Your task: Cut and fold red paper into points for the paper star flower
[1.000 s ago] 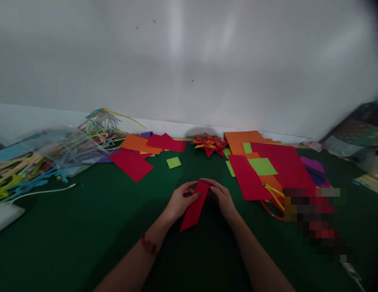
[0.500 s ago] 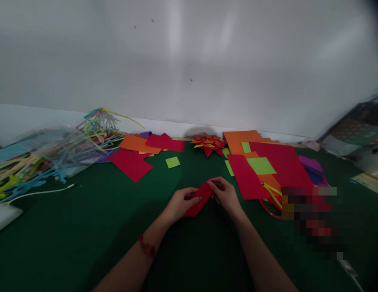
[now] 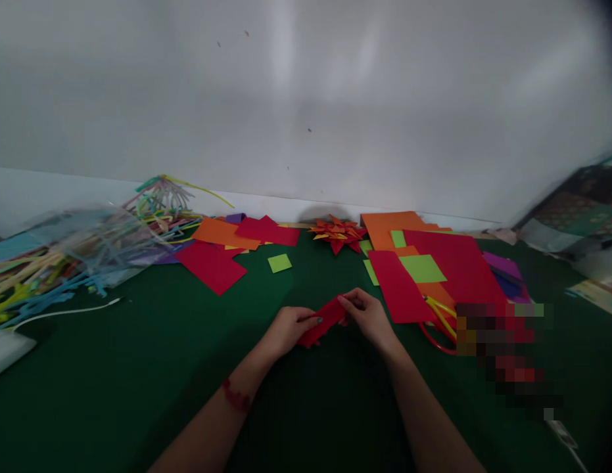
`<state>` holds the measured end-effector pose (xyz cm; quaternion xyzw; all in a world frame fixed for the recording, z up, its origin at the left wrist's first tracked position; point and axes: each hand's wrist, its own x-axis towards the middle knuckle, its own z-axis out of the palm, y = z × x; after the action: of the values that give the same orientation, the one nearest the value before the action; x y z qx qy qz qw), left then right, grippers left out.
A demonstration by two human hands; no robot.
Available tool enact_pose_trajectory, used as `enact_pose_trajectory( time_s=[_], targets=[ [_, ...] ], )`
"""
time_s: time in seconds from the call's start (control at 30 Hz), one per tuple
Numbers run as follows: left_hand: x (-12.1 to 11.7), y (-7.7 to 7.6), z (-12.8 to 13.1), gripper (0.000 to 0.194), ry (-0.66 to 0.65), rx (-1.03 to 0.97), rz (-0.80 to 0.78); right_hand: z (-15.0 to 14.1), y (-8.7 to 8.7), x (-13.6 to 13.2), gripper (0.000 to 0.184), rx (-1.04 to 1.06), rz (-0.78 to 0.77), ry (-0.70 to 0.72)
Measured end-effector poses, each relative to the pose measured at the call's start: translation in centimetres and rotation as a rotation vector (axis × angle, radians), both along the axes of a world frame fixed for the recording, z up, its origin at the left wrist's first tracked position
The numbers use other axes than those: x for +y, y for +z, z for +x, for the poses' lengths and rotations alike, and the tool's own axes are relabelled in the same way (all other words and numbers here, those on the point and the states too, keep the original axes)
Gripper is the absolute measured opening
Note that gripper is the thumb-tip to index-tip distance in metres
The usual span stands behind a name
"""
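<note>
Between my two hands is a folded piece of red paper, slanting up to the right above the green tabletop. My left hand pinches its lower left part, with the thumb lying on top. At its upper right corner my right hand grips the edge between thumb and fingers. Some fingertips of both hands are hidden behind the paper. Beyond them, near the wall, stands a red and orange folded-paper flower with many points. A small lime green paper square lies flat beyond my left hand.
Left, red sheets and an orange sheet overlap beside a plastic bag of coloured pipe cleaners. Right, a large red sheet lies under lime paper, near yellow-and-red-handled pliers. A white cable lies at left.
The red paper now appears as a narrower strip, its lower part folded or turned up. My hands have shifted only slightly and keep their hold.
</note>
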<state>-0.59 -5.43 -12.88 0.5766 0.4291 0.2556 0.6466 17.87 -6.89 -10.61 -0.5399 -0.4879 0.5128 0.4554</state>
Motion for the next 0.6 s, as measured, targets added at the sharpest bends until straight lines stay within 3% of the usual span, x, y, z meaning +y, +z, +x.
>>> enact_pose_trajectory(
  time_s=[0.27, 0.43, 0.6],
  targets=[
    [0.3, 0.4, -0.3, 0.023, -0.002, -0.025, 0.043, 0.6, -0.5, 0.1, 0.028, -0.016, 0.042, -0.059],
    [1.2, 0.4, -1.2, 0.020, 0.237, -0.133, -0.003, 1.6, -0.3, 0.2, 0.029, 0.053, 0.028, -0.167],
    [1.9, 0.0, -1.8, 0.020, 0.364, -0.182, 0.019, 2.0, 0.1, 0.1, 0.030, 0.148, -0.046, -0.031]
  ],
)
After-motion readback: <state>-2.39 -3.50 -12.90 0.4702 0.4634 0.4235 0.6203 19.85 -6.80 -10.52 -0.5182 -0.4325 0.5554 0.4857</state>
